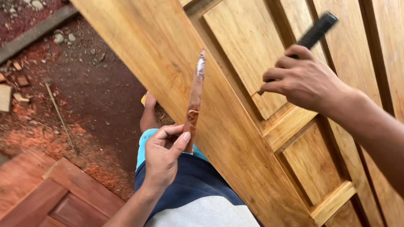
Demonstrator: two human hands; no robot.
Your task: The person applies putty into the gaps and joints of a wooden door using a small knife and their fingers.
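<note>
A large yellow-brown panelled wooden door [235, 138] slants across the view in front of me. My left hand [163, 155] grips the lower end of a narrow flat wooden strip [195, 98] smeared with reddish-brown and white paste, held upright against the door's edge. My right hand [301, 80] is closed on a tool with a black ribbed handle [316, 31]. Its tip [260, 93] touches the corner of a recessed door panel.
Reddish dirt ground [97, 84] with sawdust, stones and wood scraps lies to the left. A darker red-brown panelled door [46, 197] lies at the bottom left. My leg and a yellow sandal [144, 99] show below the big door's edge.
</note>
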